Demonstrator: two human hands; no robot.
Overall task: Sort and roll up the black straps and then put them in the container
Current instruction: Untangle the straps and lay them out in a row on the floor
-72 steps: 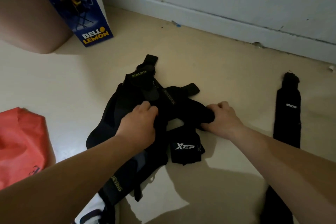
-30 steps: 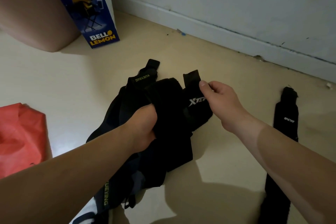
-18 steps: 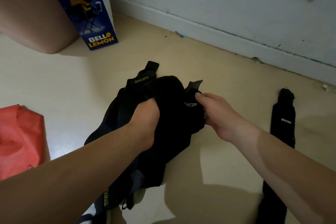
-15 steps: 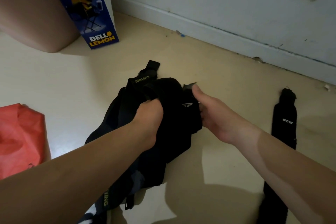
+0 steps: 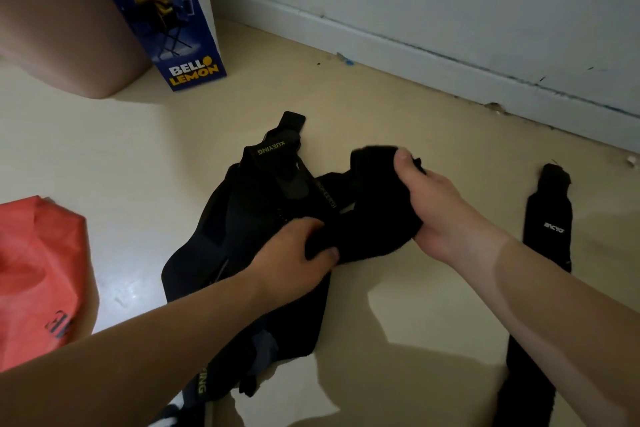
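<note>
Since half a second ago, the right hand point(image 5: 440, 215) has drawn rightward, pulling one black strap point(image 5: 370, 218) partly clear of the pile of straps point(image 5: 249, 218) on the floor point(image 5: 398, 107). We record it curled round the strap's upper end, thumb on top. We see the left hand point(image 5: 294, 253) gripping the same strap's lower end, over the pile. A second strap point(image 5: 547, 222) lies flat, well apart to the right. A red bag point(image 5: 34, 270) sits far left.
</note>
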